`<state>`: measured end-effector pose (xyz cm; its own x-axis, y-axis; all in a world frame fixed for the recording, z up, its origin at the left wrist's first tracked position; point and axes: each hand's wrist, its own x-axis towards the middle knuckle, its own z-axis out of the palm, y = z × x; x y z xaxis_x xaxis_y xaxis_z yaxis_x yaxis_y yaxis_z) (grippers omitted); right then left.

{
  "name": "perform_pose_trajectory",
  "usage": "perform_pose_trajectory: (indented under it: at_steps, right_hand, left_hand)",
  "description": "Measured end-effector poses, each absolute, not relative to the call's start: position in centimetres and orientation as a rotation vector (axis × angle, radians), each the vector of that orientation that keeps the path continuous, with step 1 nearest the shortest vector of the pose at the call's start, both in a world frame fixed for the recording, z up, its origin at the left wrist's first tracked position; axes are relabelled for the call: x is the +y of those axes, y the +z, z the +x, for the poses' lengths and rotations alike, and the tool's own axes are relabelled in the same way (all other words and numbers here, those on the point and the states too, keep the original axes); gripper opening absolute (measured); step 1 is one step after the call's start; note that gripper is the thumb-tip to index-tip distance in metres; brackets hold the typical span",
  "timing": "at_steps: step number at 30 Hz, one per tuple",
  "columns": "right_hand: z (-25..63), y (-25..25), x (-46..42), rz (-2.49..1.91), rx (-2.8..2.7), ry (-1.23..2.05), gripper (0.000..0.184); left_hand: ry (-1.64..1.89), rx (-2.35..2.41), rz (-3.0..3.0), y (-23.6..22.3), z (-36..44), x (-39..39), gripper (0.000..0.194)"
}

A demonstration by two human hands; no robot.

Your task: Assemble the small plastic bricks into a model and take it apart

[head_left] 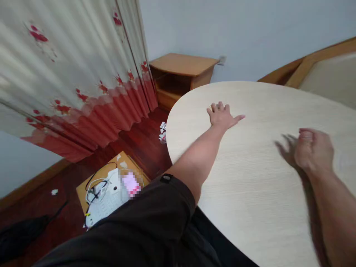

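One red-flowered curtain [83,66] hangs at left; one cardboard sheet [91,185] on the floor carries white cables [96,194]; one wooden bedside cabinet [180,63] stands behind; one pale wood-grain counter [250,193] fills the right; the left grip [221,116] lies open, flat on it; the right grip [313,150] is curled closed, blurred, holding nothing visible, over the counter.

Pale wood-grain tabletop [258,207], left hand [221,116] resting flat on it
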<state>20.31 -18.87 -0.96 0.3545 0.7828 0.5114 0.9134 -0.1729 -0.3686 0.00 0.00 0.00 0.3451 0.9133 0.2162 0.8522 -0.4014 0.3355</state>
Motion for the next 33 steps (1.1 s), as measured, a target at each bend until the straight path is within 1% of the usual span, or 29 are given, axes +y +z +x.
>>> perform_pose_trajectory:
  at_steps: [5, 10, 16, 21, 26, 30, 33]
  right_hand:
    - [20.8, -1.0, -19.1, -2.045, -1.524, -0.221, 0.070]
    - [20.9, -1.1, -18.9, -2.096, -1.539, -0.250, 0.073]
    - [20.0, -1.3, -17.6, -2.264, -1.567, -0.351, 0.059]
    - [20.0, -1.4, -16.8, -2.242, -1.592, -0.338, 0.060]
    - [20.5, -1.8, -16.2, -2.304, -1.475, -0.339, 0.053]
    - [20.7, -1.6, -16.3, -2.254, -1.505, -0.275, 0.058]
    - [20.5, -1.2, -16.4, -2.242, -1.517, -0.236, 0.058]
  left_hand:
    - [0.505, 1.702, 2.350, 0.2, 1.0, 0.0, 0.099]
    - [0.504, 1.713, 2.323, 0.5, 0.9, -0.2, 0.095]
    - [0.493, 1.630, 2.347, 0.8, 0.2, -0.3, 0.079]
    - [0.480, 1.592, 2.360, 0.8, 0.4, -0.3, 0.072]
    - [0.496, 1.577, 2.408, 0.6, 0.4, -0.3, 0.064]
    - [0.503, 1.573, 2.423, 0.6, 0.5, -0.5, 0.059]
    - [0.502, 1.556, 2.443, 0.6, 1.2, -1.3, 0.059]
